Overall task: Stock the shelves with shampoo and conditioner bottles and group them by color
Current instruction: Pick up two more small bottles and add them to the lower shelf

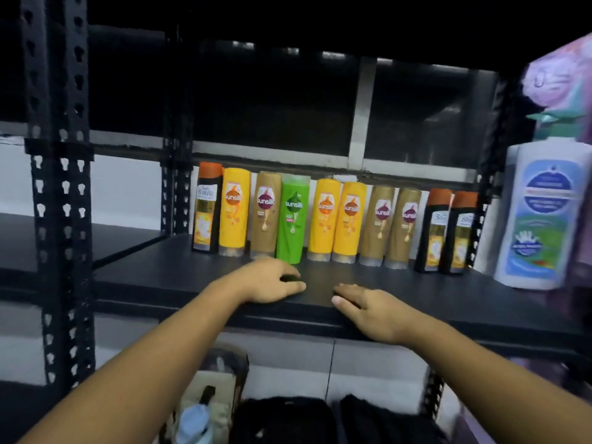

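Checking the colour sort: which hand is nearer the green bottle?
Left. The left hand rests just in front of the green bottle; the right hand lies farther right.

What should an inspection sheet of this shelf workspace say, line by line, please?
Surface: black shelf, flat.
Job's things: ten bottles in one row, colours mixed; green bottle stands between a tan bottle and a yellow bottle.
Clutter: large white bottle at right end; bags below.
Grips: left hand and right hand rest on shelf, holding nothing.
Cables: nothing seen.
Surroundings: black slotted posts; dark window behind.
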Demonstrator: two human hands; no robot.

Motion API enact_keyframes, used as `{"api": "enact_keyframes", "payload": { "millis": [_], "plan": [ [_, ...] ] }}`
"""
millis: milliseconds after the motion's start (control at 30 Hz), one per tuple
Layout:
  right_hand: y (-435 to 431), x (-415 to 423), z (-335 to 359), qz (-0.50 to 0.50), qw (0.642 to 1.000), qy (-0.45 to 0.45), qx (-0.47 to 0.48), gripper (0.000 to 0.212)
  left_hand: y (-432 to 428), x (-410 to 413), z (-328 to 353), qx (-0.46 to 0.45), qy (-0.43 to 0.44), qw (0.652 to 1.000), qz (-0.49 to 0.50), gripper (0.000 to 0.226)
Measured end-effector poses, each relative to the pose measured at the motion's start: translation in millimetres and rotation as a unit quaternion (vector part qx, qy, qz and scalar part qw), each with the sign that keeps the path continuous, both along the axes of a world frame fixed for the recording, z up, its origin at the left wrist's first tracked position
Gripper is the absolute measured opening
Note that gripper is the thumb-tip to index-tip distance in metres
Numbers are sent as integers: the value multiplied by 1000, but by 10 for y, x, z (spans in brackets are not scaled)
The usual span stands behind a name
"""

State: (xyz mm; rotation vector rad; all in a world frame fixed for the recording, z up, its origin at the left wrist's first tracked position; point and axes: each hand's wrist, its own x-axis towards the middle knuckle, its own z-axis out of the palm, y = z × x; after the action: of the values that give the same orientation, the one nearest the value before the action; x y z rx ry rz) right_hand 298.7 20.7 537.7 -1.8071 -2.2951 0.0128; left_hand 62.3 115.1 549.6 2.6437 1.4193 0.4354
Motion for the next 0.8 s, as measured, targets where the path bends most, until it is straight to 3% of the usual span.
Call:
{"api": "enact_keyframes", "payload": {
  "millis": [133, 233, 433, 600, 800],
  "plan": [
    [-370, 46, -146, -26, 999, -39, 19, 63, -466, 125, -89, 2, 68, 997, -21, 66],
    [-697, -5, -252, -24, 999, -5, 36, 61, -783, 202, -224, 46, 97, 993, -38, 69],
    [-1364, -29, -482, -33, 998, 45, 6, 61, -1493, 290, -507, 78, -32, 992, -91, 55],
    [-1737, 70, -862, -36, 997, 72, -19, 62, -1877, 390, -1061, 35, -10, 995, -98, 54],
    [-1860, 192, -1514, -33, 995, 41, -81, 56, -2011, 518, -1780, -54, 31, 997, -54, 51]
  ]
}}
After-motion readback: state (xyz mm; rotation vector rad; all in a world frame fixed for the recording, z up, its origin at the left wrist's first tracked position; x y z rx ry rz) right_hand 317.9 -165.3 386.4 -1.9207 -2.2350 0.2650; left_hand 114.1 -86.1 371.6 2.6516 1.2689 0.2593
